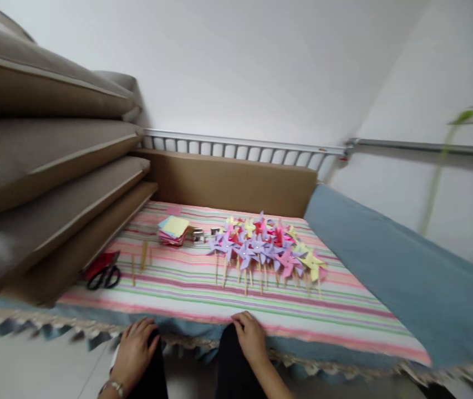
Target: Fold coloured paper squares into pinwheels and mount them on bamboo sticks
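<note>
My left hand (134, 352), with a band at the wrist, rests on my left knee with its fingers lying over the dark cloth. On the other knee lies my right hand (250, 338), holding nothing, fingers draped over the front. Beyond them, a striped cloth (203, 302) bears many paper pinwheels (257, 249) on thin sticks, in purple, pink, red and yellow. A stack of coloured paper squares (173, 228) sits left of the pinwheels. Black-handled scissors (103, 277) lie near the left edge, over something red. A few thin sticks (133, 270) lie between scissors and paper.
Thick brown cushions (53, 160) are piled at the left. A brown padded board (228, 183) and a metal rail (236, 145) stand at the back. Blue fabric (386, 266) covers the right side. Small shiny items (198, 235) lie beside the paper stack.
</note>
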Available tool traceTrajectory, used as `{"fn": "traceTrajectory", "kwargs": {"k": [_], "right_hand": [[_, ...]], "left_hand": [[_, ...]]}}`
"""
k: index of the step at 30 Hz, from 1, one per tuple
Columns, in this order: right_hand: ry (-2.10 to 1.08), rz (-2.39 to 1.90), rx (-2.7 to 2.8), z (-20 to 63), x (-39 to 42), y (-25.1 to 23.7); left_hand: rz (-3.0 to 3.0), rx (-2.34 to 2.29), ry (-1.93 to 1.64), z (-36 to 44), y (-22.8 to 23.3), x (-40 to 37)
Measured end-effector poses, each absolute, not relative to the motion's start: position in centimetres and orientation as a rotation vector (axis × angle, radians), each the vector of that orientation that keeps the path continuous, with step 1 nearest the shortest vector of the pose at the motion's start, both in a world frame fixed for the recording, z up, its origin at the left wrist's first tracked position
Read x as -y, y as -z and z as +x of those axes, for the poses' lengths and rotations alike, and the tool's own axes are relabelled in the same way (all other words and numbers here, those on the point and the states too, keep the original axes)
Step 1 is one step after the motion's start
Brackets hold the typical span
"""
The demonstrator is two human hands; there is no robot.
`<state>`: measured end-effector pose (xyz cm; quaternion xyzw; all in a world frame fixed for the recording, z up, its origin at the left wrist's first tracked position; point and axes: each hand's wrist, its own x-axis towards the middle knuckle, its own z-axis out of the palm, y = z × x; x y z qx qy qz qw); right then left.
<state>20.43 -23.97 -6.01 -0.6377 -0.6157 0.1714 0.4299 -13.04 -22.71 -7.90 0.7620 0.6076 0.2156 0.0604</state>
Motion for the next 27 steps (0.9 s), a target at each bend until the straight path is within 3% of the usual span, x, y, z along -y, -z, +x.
{"fn": "traceTrajectory", "kwargs": {"k": [9, 16, 21, 27], "right_hand": [[-0.622, -1.449, 1.636, 18.6, 19.8, 5.9], [-0.721, -1.215, 1.629, 11.8, 11.7, 3.3], [-0.798, -1.088, 1.595, 6.8, 6.5, 3.5], [-0.899, -1.005, 1.556, 5.0, 4.8, 5.0]], "left_hand": [[2.018, -1.658, -0.981, -11.7, 7.0, 21.6], [2.136, -1.663, -1.245, -11.9, -0.7, 9.6], [2.395, -1.681, -1.078, -11.2, -4.9, -1.8], [2.561, -1.618, -0.632, -11.2, -4.6, -8.8]]}}
